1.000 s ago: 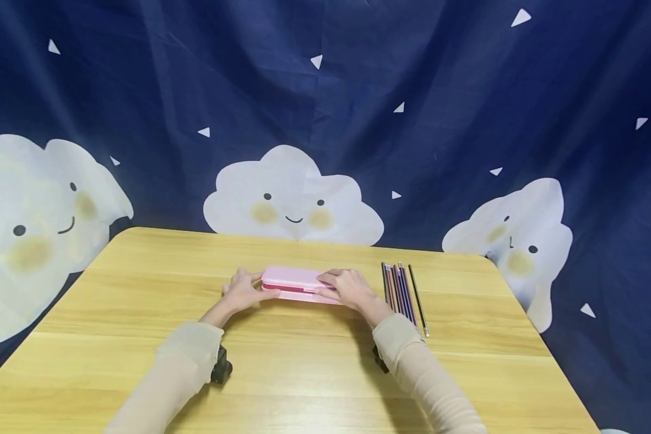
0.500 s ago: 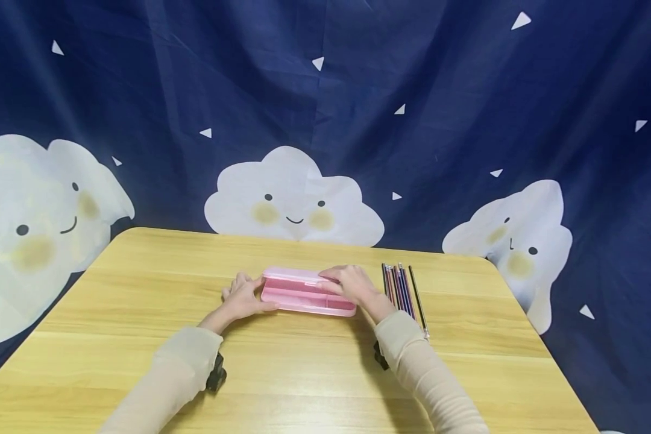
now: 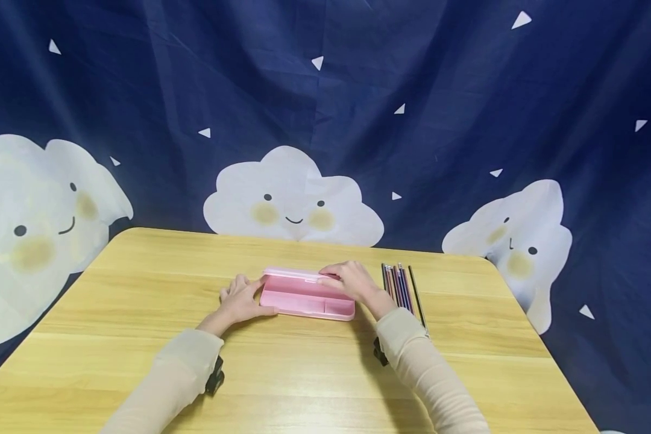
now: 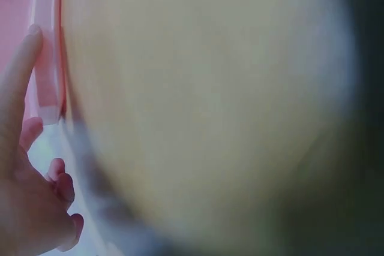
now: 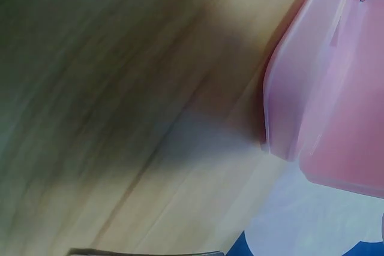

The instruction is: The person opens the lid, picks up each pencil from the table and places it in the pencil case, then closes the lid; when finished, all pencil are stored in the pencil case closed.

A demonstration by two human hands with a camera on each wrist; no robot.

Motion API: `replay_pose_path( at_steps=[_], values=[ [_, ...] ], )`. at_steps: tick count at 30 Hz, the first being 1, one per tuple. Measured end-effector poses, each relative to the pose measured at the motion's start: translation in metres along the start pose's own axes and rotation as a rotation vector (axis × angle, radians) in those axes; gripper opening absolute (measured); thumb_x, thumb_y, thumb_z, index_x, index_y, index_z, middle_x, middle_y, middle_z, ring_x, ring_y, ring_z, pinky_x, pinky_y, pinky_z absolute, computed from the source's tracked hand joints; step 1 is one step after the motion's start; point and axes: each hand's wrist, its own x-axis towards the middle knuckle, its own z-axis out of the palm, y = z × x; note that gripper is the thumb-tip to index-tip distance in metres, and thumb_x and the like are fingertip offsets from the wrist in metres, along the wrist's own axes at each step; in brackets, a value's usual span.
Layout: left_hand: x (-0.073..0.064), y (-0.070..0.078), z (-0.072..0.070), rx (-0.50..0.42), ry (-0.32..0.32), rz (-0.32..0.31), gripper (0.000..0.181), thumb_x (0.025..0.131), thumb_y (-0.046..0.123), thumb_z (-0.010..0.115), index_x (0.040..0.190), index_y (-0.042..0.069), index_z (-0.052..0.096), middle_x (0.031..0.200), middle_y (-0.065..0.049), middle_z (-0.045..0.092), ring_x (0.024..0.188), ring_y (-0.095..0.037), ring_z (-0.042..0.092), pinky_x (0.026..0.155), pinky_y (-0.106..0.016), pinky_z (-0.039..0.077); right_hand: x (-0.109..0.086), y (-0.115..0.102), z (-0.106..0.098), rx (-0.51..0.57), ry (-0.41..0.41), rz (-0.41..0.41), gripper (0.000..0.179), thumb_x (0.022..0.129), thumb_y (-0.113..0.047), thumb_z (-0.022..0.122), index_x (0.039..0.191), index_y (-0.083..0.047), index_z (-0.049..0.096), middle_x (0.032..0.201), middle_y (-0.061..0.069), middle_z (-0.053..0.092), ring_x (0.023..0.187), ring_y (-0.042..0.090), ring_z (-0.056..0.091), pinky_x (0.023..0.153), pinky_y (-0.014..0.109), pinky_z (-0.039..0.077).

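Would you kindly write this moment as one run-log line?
pencil case: open; left hand: holds its left end; right hand: pinches raised lid; pencils: on table, right of pencil case

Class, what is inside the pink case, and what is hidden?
Inside the pink case, only a small divider is visible. In the head view, the right hand hides part of the lid, at its right.
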Motion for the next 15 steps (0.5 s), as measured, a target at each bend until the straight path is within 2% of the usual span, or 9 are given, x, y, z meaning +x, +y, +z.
replay_pose_path(
  at_steps=[4, 9, 15],
  values=[
    [0.003, 0.003, -0.003, 0.028, -0.014, 0.0, 0.097, 0.059, 0.063, 0.071, 0.138, 0.017, 0.04, 0.087, -0.008, 0.036, 0.079, -0.024, 0.033, 0.064, -0.035, 0.02, -0.003, 0.002, 0.0, 0.012, 0.01, 0.005, 0.029, 0.085, -0.032, 0.062, 0.101, -0.009, 0.07, 0.098, 0.004, 0.07, 0.09, 0.019, 0.066, 0.082, 0.032, 0.05],
    [0.005, 0.004, -0.003, 0.019, -0.047, -0.007, 0.099, 0.06, 0.063, 0.07, 0.14, 0.017, 0.037, 0.087, -0.008, 0.036, 0.08, -0.024, 0.034, 0.065, -0.035, 0.021, -0.01, 0.007, -0.003, 0.019, 0.023, 0.016, 0.029, 0.082, -0.033, 0.065, 0.098, -0.009, 0.07, 0.096, 0.004, 0.07, 0.087, 0.017, 0.066, 0.079, 0.029, 0.051],
    [0.003, 0.002, -0.004, 0.013, -0.053, -0.014, 0.098, 0.06, 0.063, 0.071, 0.139, 0.017, 0.037, 0.087, -0.008, 0.037, 0.08, -0.024, 0.034, 0.065, -0.035, 0.021, -0.027, 0.017, -0.008, 0.024, 0.076, 0.103, 0.029, 0.081, -0.033, 0.065, 0.096, -0.01, 0.071, 0.095, 0.005, 0.069, 0.087, 0.018, 0.065, 0.077, 0.033, 0.051]
  ],
)
